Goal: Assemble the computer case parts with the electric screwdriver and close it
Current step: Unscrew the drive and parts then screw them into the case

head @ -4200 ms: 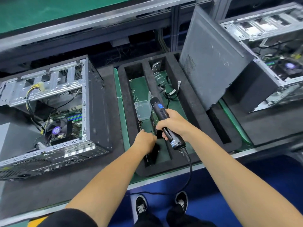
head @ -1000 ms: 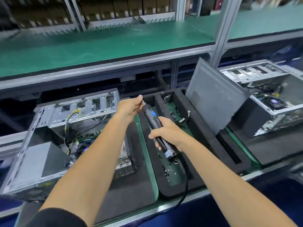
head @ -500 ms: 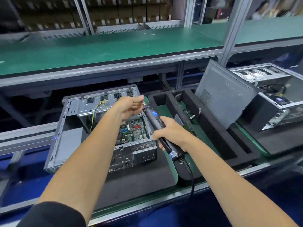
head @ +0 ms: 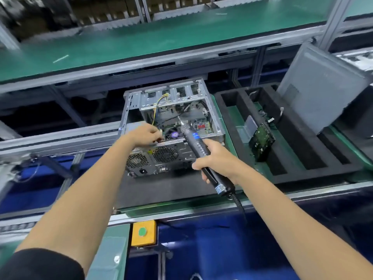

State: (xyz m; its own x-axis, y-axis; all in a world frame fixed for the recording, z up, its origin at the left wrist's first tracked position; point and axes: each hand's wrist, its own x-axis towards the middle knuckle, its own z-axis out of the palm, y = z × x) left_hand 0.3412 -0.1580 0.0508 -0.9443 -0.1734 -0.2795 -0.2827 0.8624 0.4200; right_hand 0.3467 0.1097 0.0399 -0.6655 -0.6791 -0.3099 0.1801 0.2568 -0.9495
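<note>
An open computer case (head: 217, 118) lies on a black mat (head: 165, 190), its rear panel with fan grilles facing me and the motherboard showing inside. My left hand (head: 143, 136) grips the case's near top rim with curled fingers; whether a screw sits in its fingertips is hidden. My right hand (head: 218, 160) holds the black electric screwdriver (head: 196, 142) by its body. The tool slants up and to the left, and its tip hovers over the case's interior just right of my left hand. Its cord trails down past the bench edge.
To the right, a black foam tray (head: 292, 158) holds a hard drive (head: 262, 142) standing on edge and a clear plastic box (head: 249, 126). A grey side panel (head: 321, 93) leans beyond it. A yellow box with a green button (head: 143, 232) sits below the bench.
My left hand left the screwdriver's tip and dropped onto the case's rim. The screwdriver moved over the case. My view shifted left, bringing the case's rear panel in front of me.
</note>
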